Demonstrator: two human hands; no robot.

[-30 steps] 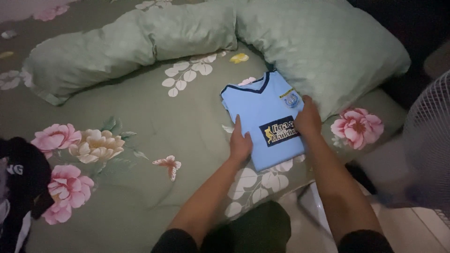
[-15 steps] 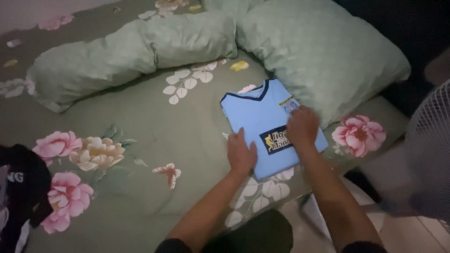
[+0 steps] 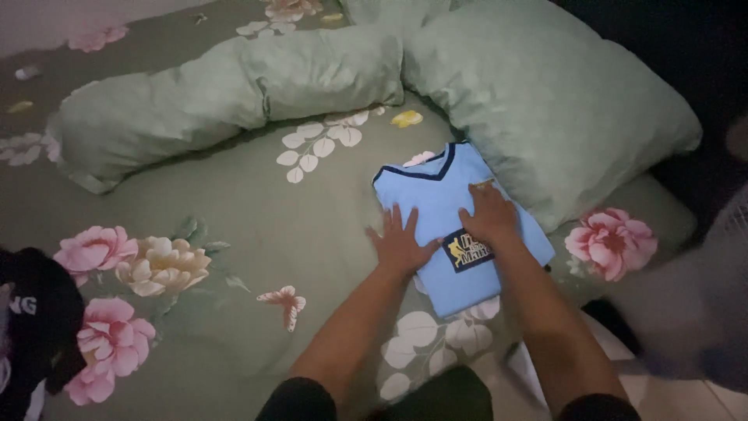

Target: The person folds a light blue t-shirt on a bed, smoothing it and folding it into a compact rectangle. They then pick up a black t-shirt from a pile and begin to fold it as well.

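Folded blue shirt on a floral bed.
Navy-collared, dark crest; left hand lies flat, fingers spread, on its left edge, right hand flat on its middle.

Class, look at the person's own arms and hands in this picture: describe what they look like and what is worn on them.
Both forearms are bare from the elbow down. A dark, probably black, sleeve ends near each elbow at the bottom edge. The left hand and right hand are bare, with no gloves. No ring, watch or bracelet can be seen, though the light is dim.
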